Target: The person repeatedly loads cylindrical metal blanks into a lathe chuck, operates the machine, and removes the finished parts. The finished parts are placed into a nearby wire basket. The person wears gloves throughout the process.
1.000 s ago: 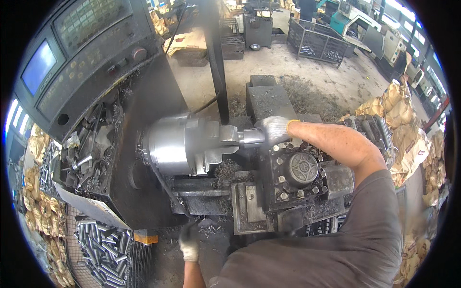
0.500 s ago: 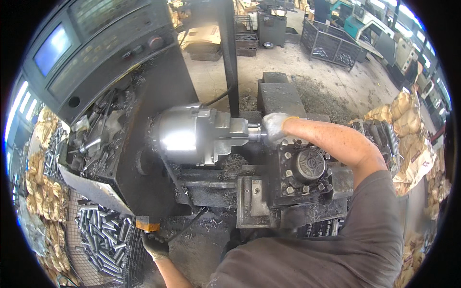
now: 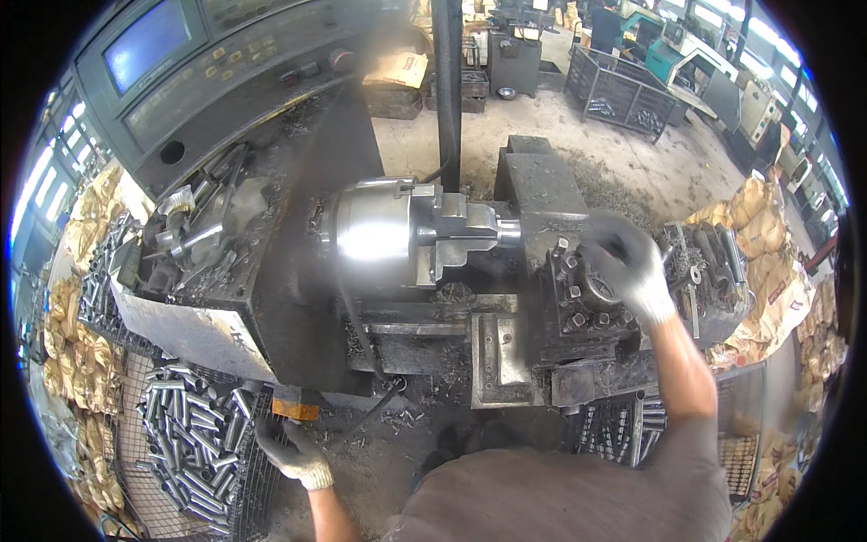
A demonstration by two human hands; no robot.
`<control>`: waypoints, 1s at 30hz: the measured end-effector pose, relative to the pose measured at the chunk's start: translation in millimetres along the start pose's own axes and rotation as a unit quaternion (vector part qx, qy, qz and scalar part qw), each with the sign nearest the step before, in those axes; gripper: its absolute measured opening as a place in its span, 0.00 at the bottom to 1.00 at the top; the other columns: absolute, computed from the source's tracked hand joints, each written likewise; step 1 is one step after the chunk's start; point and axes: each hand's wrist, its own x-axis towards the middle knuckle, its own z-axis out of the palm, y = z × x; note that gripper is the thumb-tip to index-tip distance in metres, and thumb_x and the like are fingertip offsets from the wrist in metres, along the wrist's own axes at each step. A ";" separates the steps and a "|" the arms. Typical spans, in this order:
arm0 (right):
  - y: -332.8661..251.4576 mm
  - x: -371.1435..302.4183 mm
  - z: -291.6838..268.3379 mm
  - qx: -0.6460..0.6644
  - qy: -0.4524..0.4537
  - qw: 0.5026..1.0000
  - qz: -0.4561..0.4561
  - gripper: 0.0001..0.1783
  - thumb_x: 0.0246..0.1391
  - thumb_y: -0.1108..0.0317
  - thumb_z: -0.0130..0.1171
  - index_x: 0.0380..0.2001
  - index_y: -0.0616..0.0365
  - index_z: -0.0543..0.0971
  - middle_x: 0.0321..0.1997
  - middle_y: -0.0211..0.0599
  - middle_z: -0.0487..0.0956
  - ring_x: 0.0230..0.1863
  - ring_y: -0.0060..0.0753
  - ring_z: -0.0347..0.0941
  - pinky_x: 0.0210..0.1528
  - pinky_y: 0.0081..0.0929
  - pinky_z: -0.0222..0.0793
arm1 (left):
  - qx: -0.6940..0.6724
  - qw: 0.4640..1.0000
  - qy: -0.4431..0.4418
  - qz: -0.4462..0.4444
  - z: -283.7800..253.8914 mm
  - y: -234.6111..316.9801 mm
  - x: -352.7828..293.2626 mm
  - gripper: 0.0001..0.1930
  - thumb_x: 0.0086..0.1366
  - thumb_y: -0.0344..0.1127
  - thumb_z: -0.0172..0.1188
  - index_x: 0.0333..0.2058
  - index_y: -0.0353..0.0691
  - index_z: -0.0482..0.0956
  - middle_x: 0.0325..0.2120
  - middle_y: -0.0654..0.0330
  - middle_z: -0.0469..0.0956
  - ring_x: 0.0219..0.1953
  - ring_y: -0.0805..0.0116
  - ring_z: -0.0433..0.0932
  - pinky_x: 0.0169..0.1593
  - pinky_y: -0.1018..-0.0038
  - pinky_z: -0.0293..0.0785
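My left hand, in a dark-palmed white glove, is low at the left, just below an orange block on the lathe's front. Its thumb and fingers are apart and nothing shows in them. The gloved right hand is blurred by motion above the square tool post, partly covering its round top, and its fingers cannot be made out. A shiny chuck with stepped jaws grips a short metal cylinder, which sticks out toward the tool post.
A wire basket of metal tubes stands at the lower left. A control panel with a lit screen rises at the upper left. Metal parts and a caliper-like tool lie on the right. Brown paper sacks stand beyond.
My right hand has left the end of the cylinder in the chuck and moved right over the tool post. My left hand has dropped slightly from the orange block. The view has shifted.
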 end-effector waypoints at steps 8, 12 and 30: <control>-16.9 -148.1 10.0 0.113 -0.025 0.993 0.016 0.17 0.53 0.79 0.67 0.47 0.65 0.86 0.40 0.43 0.90 0.41 0.33 0.88 0.47 0.32 0.84 | 0.020 0.913 -0.073 0.401 143.5 267.8 184.0 0.31 0.66 0.28 0.65 0.67 0.31 0.71 0.50 0.36 0.81 0.51 0.34 0.81 0.59 0.48 0.77; -9.4 -161.8 28.4 0.173 -0.120 0.971 0.110 0.17 0.53 0.76 0.71 0.48 0.62 0.87 0.41 0.42 0.90 0.42 0.30 0.89 0.45 0.30 0.85 | 0.148 0.932 -0.119 0.308 228.4 313.1 266.2 0.44 0.69 0.36 0.63 0.78 0.38 0.50 0.48 0.35 0.83 0.43 0.34 0.86 0.50 0.46 0.82; -60.8 -241.6 220.9 0.193 -0.534 0.823 0.005 0.17 0.57 0.69 0.72 0.49 0.63 0.86 0.38 0.46 0.89 0.39 0.30 0.88 0.46 0.29 0.83 | 0.138 0.896 -0.278 -0.317 -162.1 -20.9 -194.4 0.20 0.70 0.46 0.63 0.57 0.45 0.84 0.53 0.50 0.86 0.55 0.43 0.84 0.59 0.56 0.80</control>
